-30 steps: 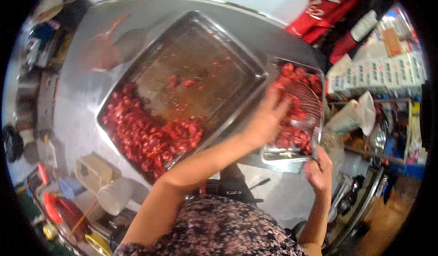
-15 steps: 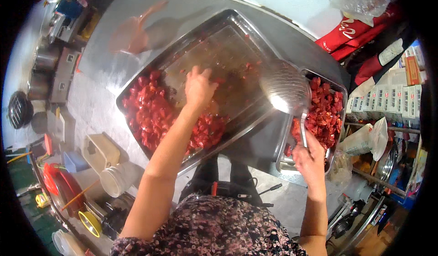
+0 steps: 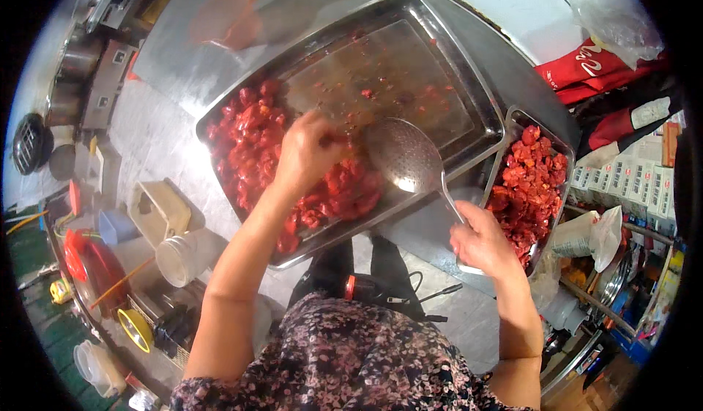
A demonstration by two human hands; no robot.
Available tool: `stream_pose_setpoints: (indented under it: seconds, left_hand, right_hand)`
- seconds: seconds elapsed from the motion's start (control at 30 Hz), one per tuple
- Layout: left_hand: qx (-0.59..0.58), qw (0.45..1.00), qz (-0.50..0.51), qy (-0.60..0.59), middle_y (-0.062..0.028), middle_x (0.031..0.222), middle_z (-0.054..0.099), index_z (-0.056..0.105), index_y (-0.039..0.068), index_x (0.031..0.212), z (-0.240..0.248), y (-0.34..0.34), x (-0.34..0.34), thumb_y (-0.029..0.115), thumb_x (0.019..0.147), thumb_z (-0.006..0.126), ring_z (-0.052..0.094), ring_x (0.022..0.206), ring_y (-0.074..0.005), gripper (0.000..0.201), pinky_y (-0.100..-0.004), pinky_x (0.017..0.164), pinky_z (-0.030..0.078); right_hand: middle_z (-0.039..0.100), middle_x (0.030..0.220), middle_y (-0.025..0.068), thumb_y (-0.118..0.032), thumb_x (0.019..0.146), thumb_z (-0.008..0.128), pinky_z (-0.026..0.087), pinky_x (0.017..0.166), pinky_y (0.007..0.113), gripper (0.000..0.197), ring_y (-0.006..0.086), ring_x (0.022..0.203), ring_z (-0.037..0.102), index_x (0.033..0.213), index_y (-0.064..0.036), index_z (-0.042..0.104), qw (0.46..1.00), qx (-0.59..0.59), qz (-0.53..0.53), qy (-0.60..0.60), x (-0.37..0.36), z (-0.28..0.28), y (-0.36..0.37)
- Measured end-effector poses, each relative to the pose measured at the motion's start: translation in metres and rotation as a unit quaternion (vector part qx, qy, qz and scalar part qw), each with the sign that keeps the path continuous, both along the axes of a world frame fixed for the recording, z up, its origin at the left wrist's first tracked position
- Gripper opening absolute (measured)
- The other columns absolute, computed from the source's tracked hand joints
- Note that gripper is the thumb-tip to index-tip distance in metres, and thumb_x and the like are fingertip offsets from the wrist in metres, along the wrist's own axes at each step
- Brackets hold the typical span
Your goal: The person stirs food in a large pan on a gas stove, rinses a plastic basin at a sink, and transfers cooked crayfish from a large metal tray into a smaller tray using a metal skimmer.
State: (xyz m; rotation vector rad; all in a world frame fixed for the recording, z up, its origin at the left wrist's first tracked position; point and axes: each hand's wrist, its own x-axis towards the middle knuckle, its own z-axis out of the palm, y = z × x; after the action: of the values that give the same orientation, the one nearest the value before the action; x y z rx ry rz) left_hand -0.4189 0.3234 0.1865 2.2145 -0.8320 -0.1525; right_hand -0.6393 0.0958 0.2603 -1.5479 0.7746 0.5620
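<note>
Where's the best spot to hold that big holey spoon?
Probably the far end of its thin handle, from the near-right side, as the right hand does. The skimmer spoon has a wide round bowl over the large tray; the handle slants back toward the person.

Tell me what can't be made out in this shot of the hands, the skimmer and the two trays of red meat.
Head view only:
- Left hand: fingertips are buried in the red meat pieces, so any grip is hidden.
- Skimmer: handle end is covered by the right hand.
- Small tray: near corner is hidden behind that hand.
- Large tray: near rim is partly hidden by the left forearm.
- Boxes at right: print is too small and bent by the fisheye.
</note>
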Motion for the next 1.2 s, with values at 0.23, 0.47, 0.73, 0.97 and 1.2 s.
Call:
stream_pose_setpoints:
  seconds: [0.23, 0.47, 0.73, 0.97, 1.2]
  left_hand:
    - [0.13, 0.985, -0.038, -0.109, -0.0211, 0.127, 0.049, 0.059, 0.003, 0.113, -0.031, 0.06, -0.098, 0.004, 0.066, 0.069, 0.045, 0.119, -0.0421, 0.048, -0.0507, 0.096, 0.04]
    - [0.223, 0.963, -0.069, -0.133, -0.0222, 0.136, 0.042, 0.05, 0.008, 0.131, -0.032, 0.072, -0.104, 0.016, 0.064, 0.074, 0.039, 0.128, -0.0406, 0.072, -0.0534, 0.104, 0.028]
    - [0.166, 0.963, -0.111, -0.183, -0.0216, 0.127, 0.05, 0.053, 0.003, 0.125, -0.049, 0.074, -0.096, 0.016, 0.068, 0.071, 0.05, 0.116, -0.0366, 0.06, -0.0509, 0.096, 0.036]
    - [0.106, 0.973, -0.136, -0.154, -0.0237, 0.126, 0.049, 0.052, -0.002, 0.123, -0.043, 0.063, -0.077, 0.01, 0.07, 0.07, 0.054, 0.109, -0.0353, 0.058, -0.0456, 0.091, 0.042]
    - [0.004, 0.995, -0.102, -0.007, -0.025, 0.131, 0.047, 0.049, -0.004, 0.126, -0.054, 0.048, -0.08, -0.007, 0.071, 0.057, 0.05, 0.116, -0.0413, 0.056, -0.0461, 0.099, 0.041]
  right_hand:
    - [0.051, 0.061, 0.0023, -0.003, 0.084, 0.046, 0.029, 0.036, 0.022, 0.038, 0.0057, 0.042, 0.039, 0.121, -0.004, 0.051, 0.997, 0.051, 0.044, 0.038, 0.033, 0.0, 0.011]
    - [0.05, 0.06, -0.0002, -0.004, 0.083, 0.046, 0.028, 0.036, 0.022, 0.029, 0.0053, 0.042, 0.039, 0.11, -0.0063, 0.055, 0.992, 0.091, 0.084, 0.028, 0.059, -0.022, 0.022]
    - [0.052, 0.061, 0.0015, -0.005, 0.083, 0.05, 0.027, 0.035, 0.02, 0.046, 0.0047, 0.041, 0.038, 0.13, -0.0067, 0.049, 0.961, 0.046, 0.255, 0.094, 0.096, -0.012, -0.017]
    - [0.054, 0.062, 0.0036, -0.004, 0.083, 0.051, 0.03, 0.034, 0.021, 0.038, 0.0054, 0.04, 0.041, 0.121, -0.0053, 0.052, 0.951, 0.084, 0.277, 0.108, 0.102, -0.015, -0.035]
    - [0.055, 0.063, 0.0043, -0.004, 0.083, 0.051, 0.032, 0.034, 0.021, 0.026, 0.0056, 0.042, 0.044, 0.108, -0.0035, 0.057, 0.936, 0.058, 0.321, 0.131, 0.105, -0.018, -0.04]
